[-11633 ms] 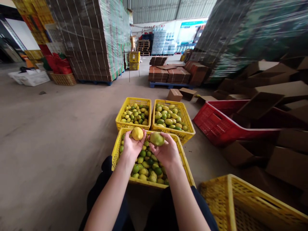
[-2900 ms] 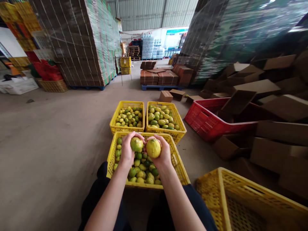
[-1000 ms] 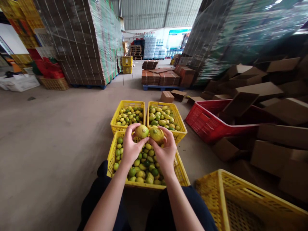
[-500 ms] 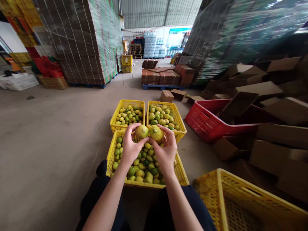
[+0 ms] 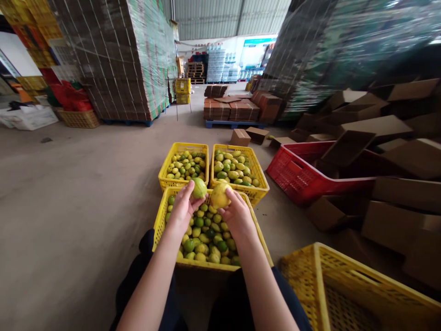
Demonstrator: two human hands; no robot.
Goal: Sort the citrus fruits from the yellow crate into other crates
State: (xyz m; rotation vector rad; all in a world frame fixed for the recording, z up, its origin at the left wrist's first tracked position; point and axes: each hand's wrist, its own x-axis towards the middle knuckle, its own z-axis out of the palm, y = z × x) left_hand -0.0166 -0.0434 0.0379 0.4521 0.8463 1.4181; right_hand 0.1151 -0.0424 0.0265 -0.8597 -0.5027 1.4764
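Note:
My left hand (image 5: pixel 182 206) is closed round a green lemon (image 5: pixel 199 188), its thumb lying against the fruit's left side. A yellower lemon (image 5: pixel 221 196) sits in my right hand (image 5: pixel 239 214), with the thumb on top and fingers beneath. Both fruits are held side by side, a small gap apart, above the far part of the near yellow crate (image 5: pixel 220 266). Inside that crate lie many green and yellow lemons (image 5: pixel 201 248). Beyond my hands stand a back left yellow crate (image 5: pixel 182 146) and a back right yellow crate (image 5: pixel 261 178), both filled with similar fruit.
At lower right is another yellow crate (image 5: pixel 315 276). A red crate (image 5: pixel 289 177) stands at right among a heap of cardboard boxes (image 5: pixel 389 197). Flattened cartons (image 5: pixel 230 110) rest on a blue pallet ahead. Tall wrapped stacks (image 5: pixel 103 59) rise left and right over concrete floor (image 5: pixel 86 193).
Both hands have turned the lemons, so different sides now face me. My thumbs have moved from underneath to the upper outer sides, and the fruits are slightly farther apart.

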